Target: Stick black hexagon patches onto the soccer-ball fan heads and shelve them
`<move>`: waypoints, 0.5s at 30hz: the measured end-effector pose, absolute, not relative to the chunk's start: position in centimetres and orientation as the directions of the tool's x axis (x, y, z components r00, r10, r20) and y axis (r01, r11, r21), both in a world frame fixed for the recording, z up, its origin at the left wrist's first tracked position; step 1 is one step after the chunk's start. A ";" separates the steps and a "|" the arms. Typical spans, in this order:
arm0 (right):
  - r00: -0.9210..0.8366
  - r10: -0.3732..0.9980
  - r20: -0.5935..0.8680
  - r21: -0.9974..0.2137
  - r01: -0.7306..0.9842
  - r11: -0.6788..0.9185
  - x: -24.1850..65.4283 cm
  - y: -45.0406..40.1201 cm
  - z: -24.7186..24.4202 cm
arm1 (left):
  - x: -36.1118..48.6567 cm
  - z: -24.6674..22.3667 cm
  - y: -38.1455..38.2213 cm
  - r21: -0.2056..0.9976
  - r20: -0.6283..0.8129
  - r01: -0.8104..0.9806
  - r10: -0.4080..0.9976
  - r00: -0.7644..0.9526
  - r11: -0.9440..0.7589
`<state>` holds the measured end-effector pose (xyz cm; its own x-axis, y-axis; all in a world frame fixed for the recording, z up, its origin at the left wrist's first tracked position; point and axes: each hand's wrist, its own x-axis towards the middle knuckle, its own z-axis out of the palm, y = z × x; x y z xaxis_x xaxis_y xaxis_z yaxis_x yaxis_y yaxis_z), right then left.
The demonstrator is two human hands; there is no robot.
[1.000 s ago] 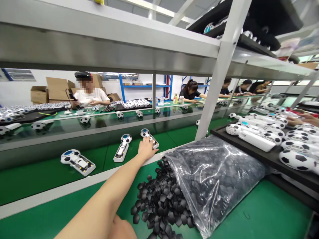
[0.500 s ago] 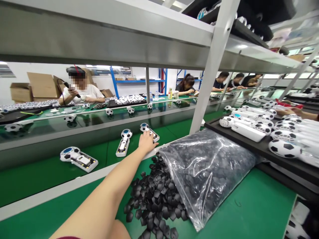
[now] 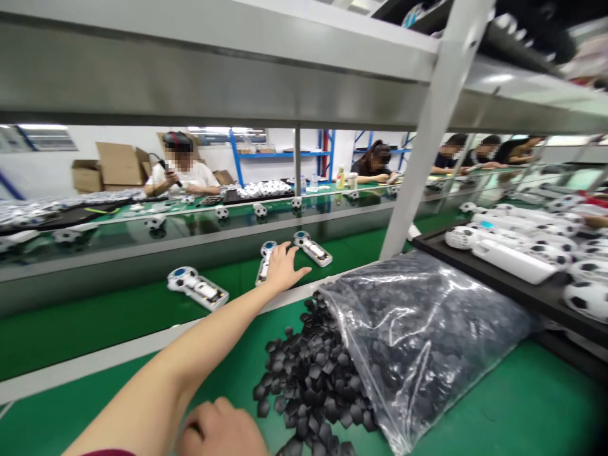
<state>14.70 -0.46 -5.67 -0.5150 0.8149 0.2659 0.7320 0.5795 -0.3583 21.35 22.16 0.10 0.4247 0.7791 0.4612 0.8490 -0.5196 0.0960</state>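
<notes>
The left hand (image 3: 282,269) lies spread, palm down, on a football fan housing (image 3: 264,271) on the far green belt (image 3: 95,323). The right hand (image 3: 219,430), curled, sits near the black pieces (image 3: 308,386); its grip is unclear.

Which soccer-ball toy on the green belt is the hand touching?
The middle soccer-ball toy: the left hand rests on it. The right-hand toy and the far-left toy sit apart from the hand.

The left arm (image 3: 190,342) stretches forward and away, its open left hand (image 3: 284,269) palm down with fingers spread. The right hand (image 3: 221,430) sits low, fingers curled, partly cut off by the view's bottom edge.
</notes>
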 end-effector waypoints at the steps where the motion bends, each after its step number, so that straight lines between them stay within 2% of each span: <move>1: -0.552 0.790 0.266 -0.355 0.706 0.613 15.3 -0.7 -5.2 | 19.1 0.2 21.6 0.088 0.469 0.868 0.789 0.397 -0.489; 5: -0.612 0.763 0.206 -0.419 0.650 0.634 16.8 -1.2 -3.7 | 10.6 0.5 18.7 0.021 0.458 0.925 0.826 0.330 -0.381; 8: -0.612 0.761 0.217 -0.465 0.621 0.632 17.2 -1.4 -3.4 | 6.6 0.3 17.5 -0.010 0.441 0.944 0.846 0.299 -0.329; 15: -0.629 0.750 0.202 -0.495 0.595 0.633 17.5 -1.2 -3.8 | 2.2 -0.6 16.4 0.048 0.460 0.974 0.870 0.175 -0.221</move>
